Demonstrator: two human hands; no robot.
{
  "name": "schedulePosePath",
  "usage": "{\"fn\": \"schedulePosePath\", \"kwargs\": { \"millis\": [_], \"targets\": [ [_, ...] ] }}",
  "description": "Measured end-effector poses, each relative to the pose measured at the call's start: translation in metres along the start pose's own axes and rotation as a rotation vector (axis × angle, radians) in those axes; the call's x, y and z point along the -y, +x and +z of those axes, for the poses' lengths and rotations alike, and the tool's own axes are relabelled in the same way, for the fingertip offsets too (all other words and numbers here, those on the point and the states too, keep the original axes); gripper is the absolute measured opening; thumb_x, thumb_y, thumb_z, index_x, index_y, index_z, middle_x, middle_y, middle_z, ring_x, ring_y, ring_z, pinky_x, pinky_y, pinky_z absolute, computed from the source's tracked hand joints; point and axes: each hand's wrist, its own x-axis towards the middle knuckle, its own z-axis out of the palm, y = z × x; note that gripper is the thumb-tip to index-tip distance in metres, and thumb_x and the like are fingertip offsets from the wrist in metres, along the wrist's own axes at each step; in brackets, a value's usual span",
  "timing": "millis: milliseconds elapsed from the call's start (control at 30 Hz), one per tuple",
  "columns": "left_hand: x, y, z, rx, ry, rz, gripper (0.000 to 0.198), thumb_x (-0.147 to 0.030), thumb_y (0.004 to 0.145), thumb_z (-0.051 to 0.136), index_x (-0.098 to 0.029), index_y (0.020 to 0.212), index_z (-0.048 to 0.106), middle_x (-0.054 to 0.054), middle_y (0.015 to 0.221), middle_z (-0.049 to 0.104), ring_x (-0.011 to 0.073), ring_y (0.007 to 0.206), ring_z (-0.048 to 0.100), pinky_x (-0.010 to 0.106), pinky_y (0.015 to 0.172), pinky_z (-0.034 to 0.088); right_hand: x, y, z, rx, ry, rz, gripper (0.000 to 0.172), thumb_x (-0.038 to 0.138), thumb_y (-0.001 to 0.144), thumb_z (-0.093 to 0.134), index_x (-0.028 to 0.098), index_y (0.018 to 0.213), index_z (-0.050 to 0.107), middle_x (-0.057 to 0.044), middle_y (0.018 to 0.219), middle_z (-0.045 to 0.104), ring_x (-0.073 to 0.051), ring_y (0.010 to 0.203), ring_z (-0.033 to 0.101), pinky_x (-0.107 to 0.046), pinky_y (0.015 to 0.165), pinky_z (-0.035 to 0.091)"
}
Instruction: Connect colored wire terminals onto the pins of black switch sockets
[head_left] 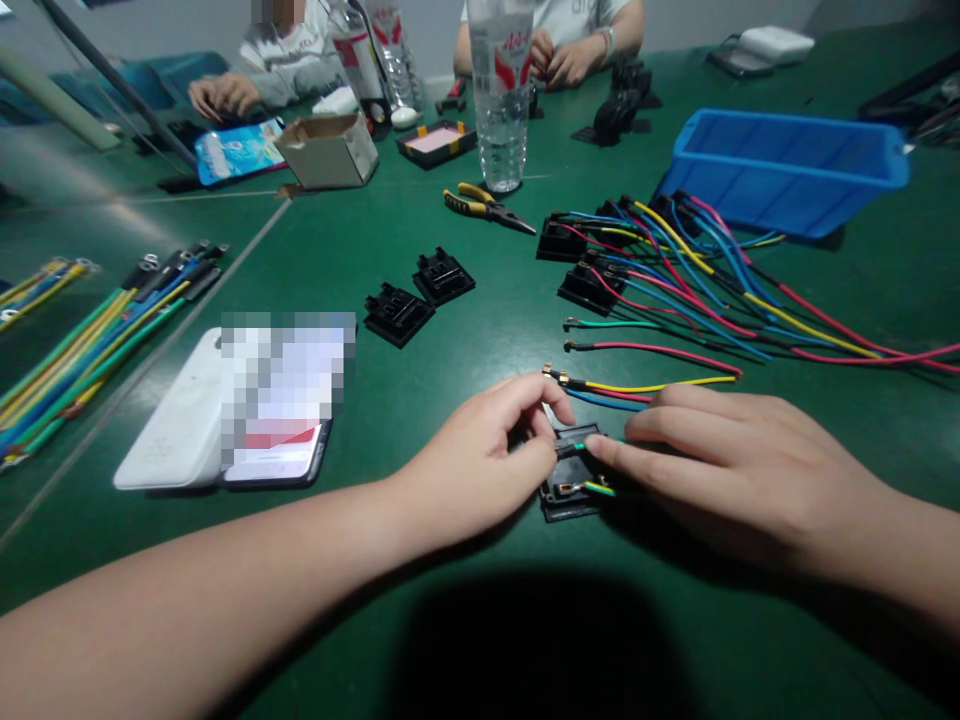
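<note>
A black plastic socket housing (pixel 574 508) lies on the green table between my hands. My left hand (pixel 495 440) is closed on its far left side, thumb and curled index finger at the edge. My right hand (pixel 742 470) has its index fingertip on a short green wire (pixel 578 446) in the housing; the wire runs under my fingers and my thumb is hidden. Nearer me, a yellow-green wire (pixel 600 489) with a metal terminal sits in the same housing. Just beyond are loose yellow (pixel 645 386), red (pixel 652 348) and green wires (pixel 615 323) with brass terminals.
Two black housings (pixel 400 314) lie farther left, near two phones (pixel 187 410). Wired housings (pixel 592 285), yellow-handled pliers (pixel 487 207), a bottle (pixel 501 120) and a blue bin (pixel 787 185) stand beyond. Wire bundles (pixel 112 340) lie left. Two people (pixel 570 50) sit opposite.
</note>
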Motion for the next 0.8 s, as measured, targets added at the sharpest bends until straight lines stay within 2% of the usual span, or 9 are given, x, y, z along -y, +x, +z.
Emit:
{"fn": "schedulePosePath", "kwargs": {
  "millis": [233, 500, 667, 800],
  "targets": [
    [-0.0004, -0.0013, -0.0002, -0.002, 0.056, 0.056, 0.009, -0.015, 0.09, 0.048, -0.019, 0.091, 0.056, -0.001, 0.082, 0.055, 0.014, 0.078, 0.052, 0.027, 0.073, 0.042, 0.0024, 0.0042, -0.001, -0.014, 0.047, -0.012, 0.028, 0.016, 0.089, 0.051, 0.013, 0.115, 0.061, -0.01, 0.087, 0.065, -0.021, 0.077, 0.056, -0.033, 0.062, 0.044],
    [-0.0032, -0.0034, -0.0005, -0.001, 0.056, 0.048, 0.008, -0.013, 0.088, 0.049, -0.019, 0.086, 0.053, -0.003, 0.079, 0.053, 0.0127, 0.076, 0.052, 0.025, 0.072, 0.041, 0.0006, 0.0048, 0.0004, -0.029, 0.062, -0.041, 0.029, 0.018, 0.088, 0.053, 0.012, 0.116, 0.058, -0.009, 0.084, 0.065, -0.021, 0.074, 0.054, -0.033, 0.062, 0.042],
    [0.0026, -0.0064, -0.0014, -0.098, 0.227, 0.123, 0.009, -0.016, 0.091, 0.046, -0.02, 0.086, 0.052, -0.001, 0.081, 0.057, 0.015, 0.078, 0.054, 0.027, 0.072, 0.041, 0.002, 0.0059, 0.0026, 0.019, 0.115, 0.02, 0.035, 0.027, 0.089, 0.055, 0.014, 0.121, 0.057, -0.01, 0.089, 0.066, -0.021, 0.078, 0.059, -0.034, 0.067, 0.042],
    [0.0049, -0.006, -0.0025, -0.166, 0.294, 0.112, 0.008, -0.017, 0.091, 0.045, -0.021, 0.087, 0.051, -0.001, 0.08, 0.058, 0.0161, 0.079, 0.056, 0.029, 0.073, 0.042, 0.0024, 0.0055, 0.0035, 0.113, 0.181, 0.1, 0.043, 0.03, 0.088, 0.055, 0.016, 0.129, 0.053, -0.007, 0.088, 0.065, -0.019, 0.076, 0.059, -0.029, 0.063, 0.041]
  ]
}}
